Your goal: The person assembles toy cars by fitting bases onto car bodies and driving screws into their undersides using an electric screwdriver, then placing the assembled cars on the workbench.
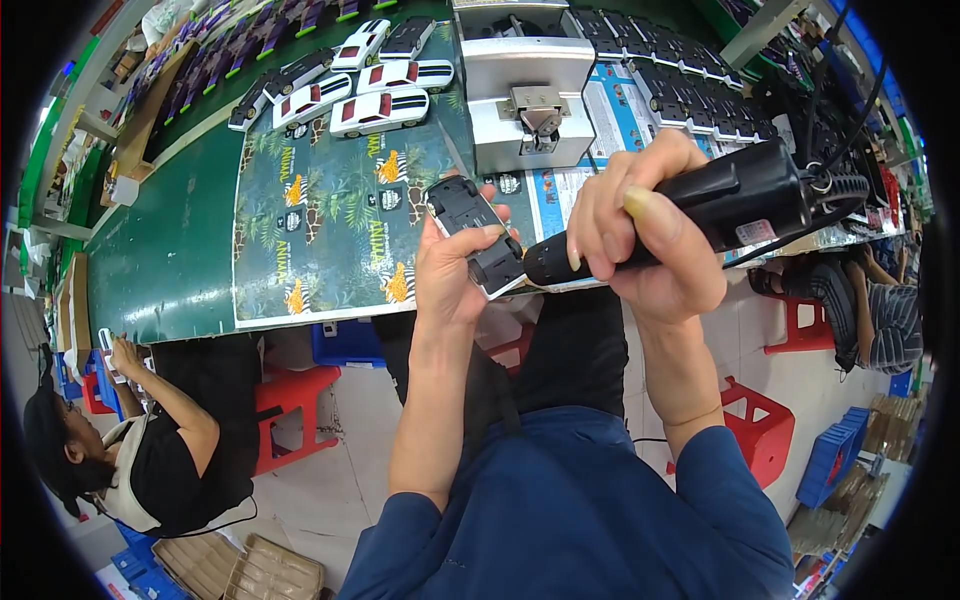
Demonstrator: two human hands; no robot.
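In my left hand (450, 265) is a toy car (468, 222), its black underside turned up toward me and my thumb across it. My right hand (650, 225) wraps round a black electric screwdriver (735, 198) with a cord at its back end. The tool's nose points left and meets the lower end of the car's underside; the very tip is too small to make out. Just beyond my left hand, several white toy cars (380, 112) with black stripes rest on the printed sheet (335, 230), some of them upside down.
A metal fixture (530, 100) stands past my hands. Rows of upturned black car bases (690, 95) lie at the far right. Purple and green parts (220, 65) line the far left. A co-worker (130, 440) sits at the left. Red stools (755, 430) and blue crates (835, 455) are on the floor.
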